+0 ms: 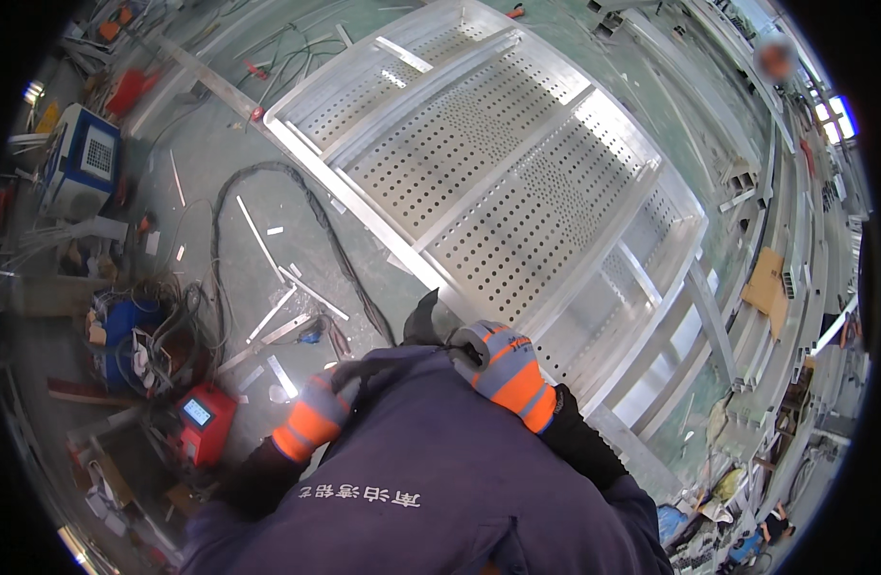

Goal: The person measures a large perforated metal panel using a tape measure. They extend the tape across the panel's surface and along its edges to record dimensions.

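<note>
Both my hands wear grey-and-orange work gloves and are held in front of my dark jacket (402,436). My right hand (508,374) is closed, its fingers curled in beside a black pointed piece (422,321) at the jacket's far edge. Whatever lies inside those fingers is hidden. To the left, my left hand (318,410) bends inward against the jacket's side; its curled fingertips are dark and blurred, so what they grip cannot be made out. Beyond my hands lies a large silver metal panel frame (359,203) with perforated sheet and crossbars.
Thick black cable (316,206) loops over the green floor at left, among loose metal strips (273,314). A red machine with a lit display (206,422) and a blue-and-white machine (81,158) stand at left. Long metal profiles (762,316) and cardboard (766,287) lie at right.
</note>
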Action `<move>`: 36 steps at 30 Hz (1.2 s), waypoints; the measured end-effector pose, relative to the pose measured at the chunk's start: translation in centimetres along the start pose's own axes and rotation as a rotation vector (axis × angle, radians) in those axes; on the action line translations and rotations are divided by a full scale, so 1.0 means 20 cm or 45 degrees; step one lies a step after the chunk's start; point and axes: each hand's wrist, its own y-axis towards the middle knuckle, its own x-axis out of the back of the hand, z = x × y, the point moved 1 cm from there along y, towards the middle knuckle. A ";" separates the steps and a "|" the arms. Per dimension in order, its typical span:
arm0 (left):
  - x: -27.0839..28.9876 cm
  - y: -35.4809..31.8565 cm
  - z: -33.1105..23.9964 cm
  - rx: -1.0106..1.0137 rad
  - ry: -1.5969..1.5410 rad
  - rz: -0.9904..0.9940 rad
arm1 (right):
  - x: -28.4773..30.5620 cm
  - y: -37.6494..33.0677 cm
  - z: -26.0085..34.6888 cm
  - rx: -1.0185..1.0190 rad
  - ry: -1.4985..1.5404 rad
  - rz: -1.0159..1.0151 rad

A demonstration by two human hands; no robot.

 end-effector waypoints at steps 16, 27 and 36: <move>-0.25 0.43 -0.35 0.069 -0.787 0.221 | 0.08 -0.29 -0.16 -0.434 0.925 0.079; -0.28 0.44 -0.37 -0.499 0.180 0.331 | 0.09 -0.27 -0.11 -0.882 1.521 -0.178; -0.30 0.41 -0.37 -0.416 -0.095 0.267 | 0.08 -0.19 -0.11 -0.688 1.326 -0.068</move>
